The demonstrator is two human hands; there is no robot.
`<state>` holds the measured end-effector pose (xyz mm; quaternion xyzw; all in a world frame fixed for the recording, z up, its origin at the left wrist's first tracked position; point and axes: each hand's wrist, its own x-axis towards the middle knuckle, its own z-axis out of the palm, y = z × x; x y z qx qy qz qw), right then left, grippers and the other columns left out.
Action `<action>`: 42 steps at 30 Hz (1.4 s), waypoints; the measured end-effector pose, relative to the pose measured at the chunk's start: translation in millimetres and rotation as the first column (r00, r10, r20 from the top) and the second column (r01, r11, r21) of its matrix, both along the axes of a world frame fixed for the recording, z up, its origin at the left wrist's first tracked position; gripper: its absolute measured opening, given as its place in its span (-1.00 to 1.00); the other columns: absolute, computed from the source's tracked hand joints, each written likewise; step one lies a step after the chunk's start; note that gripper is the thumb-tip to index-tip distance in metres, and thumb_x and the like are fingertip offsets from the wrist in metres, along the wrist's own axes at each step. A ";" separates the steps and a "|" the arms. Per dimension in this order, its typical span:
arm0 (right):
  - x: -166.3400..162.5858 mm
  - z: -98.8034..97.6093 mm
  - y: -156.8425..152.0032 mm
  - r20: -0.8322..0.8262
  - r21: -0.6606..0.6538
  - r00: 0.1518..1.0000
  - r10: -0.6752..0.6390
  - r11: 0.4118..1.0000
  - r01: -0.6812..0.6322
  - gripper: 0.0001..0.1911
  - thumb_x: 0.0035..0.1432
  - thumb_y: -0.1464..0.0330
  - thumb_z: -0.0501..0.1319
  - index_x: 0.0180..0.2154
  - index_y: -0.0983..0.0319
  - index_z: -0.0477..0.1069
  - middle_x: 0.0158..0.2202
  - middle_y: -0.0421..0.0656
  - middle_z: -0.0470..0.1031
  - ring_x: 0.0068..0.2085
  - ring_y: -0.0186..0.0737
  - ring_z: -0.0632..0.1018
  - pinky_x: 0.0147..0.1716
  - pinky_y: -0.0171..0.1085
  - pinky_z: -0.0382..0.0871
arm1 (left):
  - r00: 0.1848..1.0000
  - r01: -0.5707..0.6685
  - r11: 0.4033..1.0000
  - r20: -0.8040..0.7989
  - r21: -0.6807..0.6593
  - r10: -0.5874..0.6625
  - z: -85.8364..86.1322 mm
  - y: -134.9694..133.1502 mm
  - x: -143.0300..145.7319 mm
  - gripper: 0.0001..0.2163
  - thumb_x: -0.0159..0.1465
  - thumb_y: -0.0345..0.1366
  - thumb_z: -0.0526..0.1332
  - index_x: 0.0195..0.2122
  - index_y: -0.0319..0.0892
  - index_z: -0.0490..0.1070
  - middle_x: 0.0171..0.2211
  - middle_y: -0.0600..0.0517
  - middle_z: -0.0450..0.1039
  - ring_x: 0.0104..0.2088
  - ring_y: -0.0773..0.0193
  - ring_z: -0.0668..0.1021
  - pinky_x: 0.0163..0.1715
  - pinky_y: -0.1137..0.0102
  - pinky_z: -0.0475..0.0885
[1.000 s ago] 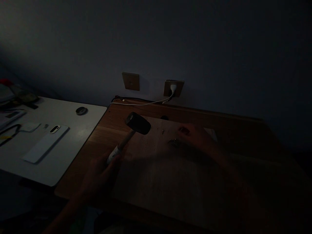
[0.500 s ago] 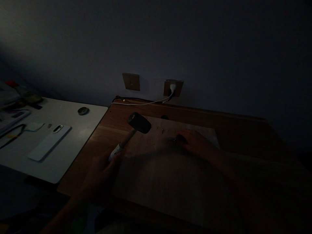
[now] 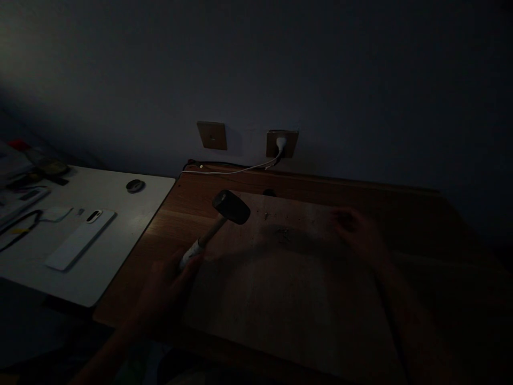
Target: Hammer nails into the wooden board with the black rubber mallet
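Note:
A mallet with a dark head [image 3: 231,207] and a pale grip is held by my left hand [image 3: 170,280], closed around the handle. Its head is raised over the left part of a wooden board [image 3: 264,289]. My right hand [image 3: 355,230] hovers near the board's far right corner with fingers curled together; whatever they hold, if anything, is lost in the dark. A small heap of metal pieces, like screws or nails [image 3: 283,234], lies on the board. Farther back, one small metal piece [image 3: 266,215] stands out among a row of dark dots.
A white table [image 3: 116,230] adjoins the wooden desk [image 3: 168,219] on the left, bearing a white phone [image 3: 82,238] and a round dark object [image 3: 135,185]. Behind, a white cable [image 3: 236,172] runs to a wall socket [image 3: 281,143]. Light is very dim.
My right hand has moved right, away from the metal pieces, which now show uncovered. The mallet in my left hand has barely shifted.

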<state>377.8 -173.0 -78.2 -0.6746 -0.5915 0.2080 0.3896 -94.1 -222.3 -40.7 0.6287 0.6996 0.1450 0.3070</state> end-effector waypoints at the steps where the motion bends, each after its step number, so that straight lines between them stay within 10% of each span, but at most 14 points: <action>1: 0.0 -1.0 -0.3 -0.004 -0.004 1.000 -0.003 1.000 0.003 -0.77 0.08 0.22 0.32 -0.17 0.06 0.52 -0.20 -0.02 0.69 -0.22 0.07 0.70 -0.17 0.06 0.65 | 1.000 -0.007 1.000 0.004 -0.004 0.007 0.9 -0.1 1.0 -0.40 0.34 0.30 0.08 -0.25 -0.17 0.61 -0.52 -0.02 0.56 -0.50 0.09 0.58 -0.60 0.40 0.26; 24: -8.7 -14.0 -9.8 0.098 0.024 0.995 0.009 1.000 -0.012 -0.70 0.21 0.19 0.24 -0.07 0.12 0.57 -0.11 -0.04 0.69 -0.19 0.05 0.69 -0.08 0.09 0.60 | 0.999 0.033 0.999 0.006 -0.012 -0.033 11.4 4.6 9.4 -0.40 0.31 0.31 0.09 -0.23 -0.17 0.60 -0.44 -0.02 0.62 -0.42 0.10 0.61 -0.53 0.40 0.31; 31: -8.5 -16.2 -9.2 0.074 0.005 0.997 -0.013 1.000 0.013 -0.70 0.21 0.21 0.27 -0.04 0.13 0.56 -0.17 0.00 0.67 -0.20 0.07 0.67 -0.16 0.03 0.56 | 0.976 0.215 0.975 0.025 0.053 -0.217 36.2 32.8 63.7 -0.49 0.33 0.23 0.05 -0.33 -0.14 0.47 -0.57 0.07 0.41 -0.54 0.23 0.49 -0.54 0.42 0.15; 42: -12.9 -19.8 -5.2 0.069 0.022 0.994 -0.080 0.997 0.078 -0.76 0.17 0.10 0.33 -0.24 0.10 0.49 -0.33 -0.04 0.62 -0.32 0.04 0.64 -0.37 -0.10 0.51 | 0.823 0.563 0.813 -0.193 0.148 -0.534 38.3 71.1 156.9 -0.61 0.48 0.08 0.16 -0.14 -0.14 0.56 -0.32 -0.06 0.65 -0.34 0.15 0.65 -0.42 0.37 0.24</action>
